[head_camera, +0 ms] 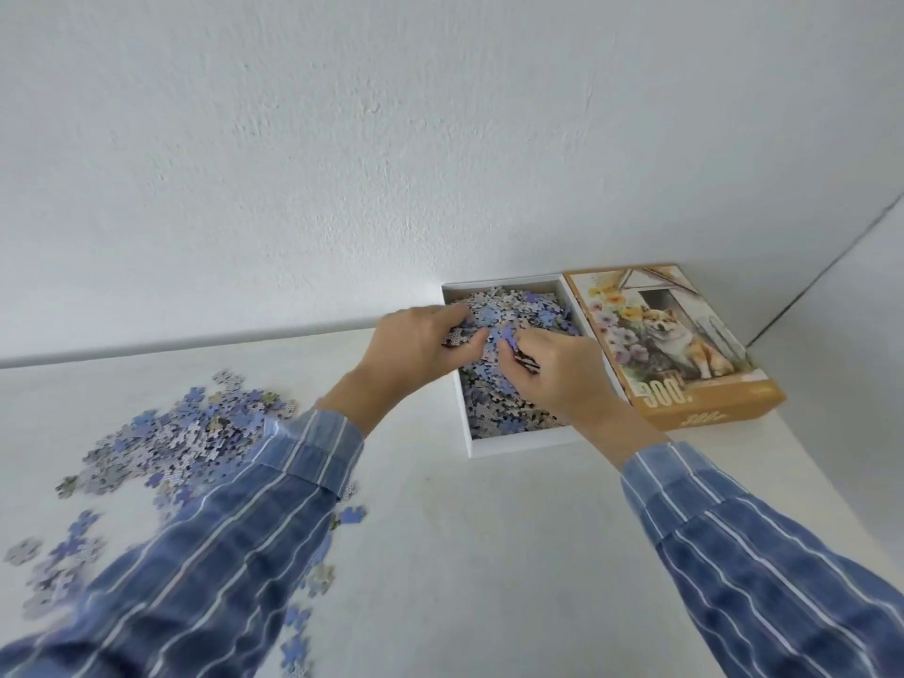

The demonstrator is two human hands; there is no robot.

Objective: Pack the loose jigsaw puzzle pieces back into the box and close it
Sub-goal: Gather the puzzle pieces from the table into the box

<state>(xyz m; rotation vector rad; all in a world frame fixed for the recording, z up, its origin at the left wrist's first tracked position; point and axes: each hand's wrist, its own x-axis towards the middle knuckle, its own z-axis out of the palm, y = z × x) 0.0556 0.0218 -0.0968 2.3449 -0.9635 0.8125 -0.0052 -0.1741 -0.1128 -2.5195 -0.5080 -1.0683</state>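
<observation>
Both hands are over the box right now! The left grip (416,345) has its fingers curled round a clutch of pieces (454,339), holding them just above the heap at the box's left edge. The right grip (553,369) is right beside it, thumb and fingertips pinching a blue piece (508,336), with a couple of dark pieces (527,364) tucked under the fingers. The two grips are almost touching.

Below them sits the white box (518,445), open, pushed up against the wall (391,139) and well filled with a heap of packed pieces (518,310), blue and grey, reaching close to its rim. The lid (670,335) lies picture-up just beside the box's right wall, showing a dog among flowers and a "300" on its near corner.

Out to the left, well apart from the box, the loose pieces (186,433) are spread over the white worktop (464,555); part of that pile is hidden under the left sleeve (220,555), blue with white stripes. A few stragglers (350,513) lie nearer the camera. The right sleeve (758,555) runs in from the lower right corner.
</observation>
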